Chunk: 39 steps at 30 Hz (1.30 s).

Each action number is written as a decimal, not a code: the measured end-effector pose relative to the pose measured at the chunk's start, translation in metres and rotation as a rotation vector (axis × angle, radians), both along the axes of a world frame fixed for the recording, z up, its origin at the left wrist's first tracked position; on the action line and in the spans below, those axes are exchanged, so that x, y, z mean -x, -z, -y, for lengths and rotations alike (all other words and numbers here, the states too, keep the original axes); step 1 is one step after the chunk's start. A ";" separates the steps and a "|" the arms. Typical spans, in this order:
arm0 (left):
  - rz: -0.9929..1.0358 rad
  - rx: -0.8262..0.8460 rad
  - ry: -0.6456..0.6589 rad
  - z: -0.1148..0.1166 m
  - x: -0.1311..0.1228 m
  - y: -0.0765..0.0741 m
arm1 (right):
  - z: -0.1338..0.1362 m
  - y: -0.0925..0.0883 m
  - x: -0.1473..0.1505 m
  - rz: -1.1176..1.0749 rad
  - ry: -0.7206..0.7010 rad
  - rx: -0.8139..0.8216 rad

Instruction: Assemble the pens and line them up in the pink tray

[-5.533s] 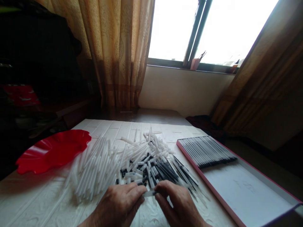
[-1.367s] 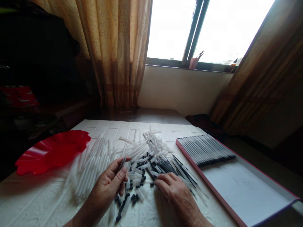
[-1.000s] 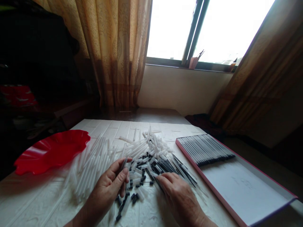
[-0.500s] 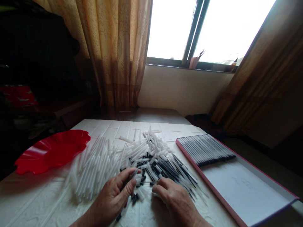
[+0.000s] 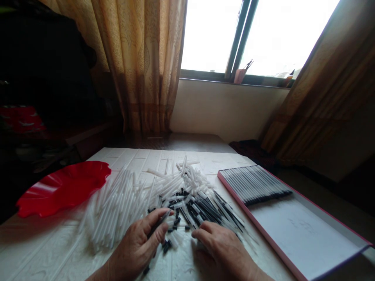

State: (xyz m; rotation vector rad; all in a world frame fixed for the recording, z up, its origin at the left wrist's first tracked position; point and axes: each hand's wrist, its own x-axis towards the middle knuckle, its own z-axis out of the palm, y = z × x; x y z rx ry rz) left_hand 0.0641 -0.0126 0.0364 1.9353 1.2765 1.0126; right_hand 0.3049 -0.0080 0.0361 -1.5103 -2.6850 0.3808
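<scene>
My left hand (image 5: 145, 236) is closed, thumb and fingers pinching a slim dark pen refill (image 5: 159, 223) with a pale tip. Below that hand a clear pen barrel with a black end (image 5: 147, 269) shows in part. Curled over the tabletop, my right hand (image 5: 218, 244) has its fingertips beside the black pen refills (image 5: 209, 208); whatever it grips, if anything, is hidden. Small black plugs (image 5: 167, 246) and short clear caps lie between the hands. Translucent white pen barrels (image 5: 117, 212) are heaped on the left, with a pile of shorter white caps (image 5: 191, 179) further back.
At the right lies a shallow pink-edged box lid (image 5: 295, 234), with a row of assembled pens (image 5: 254, 185) along its far end. A red wavy-rimmed plate (image 5: 64, 187) stands at the left of the white brick-patterned table cover (image 5: 234, 158).
My right hand has shifted slightly to the right and away from the small black plugs. The left hand holds nearly the same place, with its refill showing a little more.
</scene>
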 end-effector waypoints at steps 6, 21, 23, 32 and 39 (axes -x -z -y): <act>-0.027 -0.027 -0.003 -0.001 0.002 0.003 | 0.000 0.005 -0.007 -0.064 -0.025 -0.030; -0.150 -0.100 0.230 0.005 -0.003 0.008 | 0.004 0.003 0.003 -0.700 -0.020 -0.166; -0.157 -0.118 0.254 0.006 -0.004 0.010 | 0.004 0.005 0.005 -0.728 -0.040 -0.149; -0.150 -0.127 0.276 0.008 -0.007 0.014 | 0.004 0.011 0.010 -0.756 -0.090 -0.221; -0.146 -0.087 0.306 0.012 -0.009 0.010 | 0.005 0.010 0.011 -0.777 -0.100 -0.212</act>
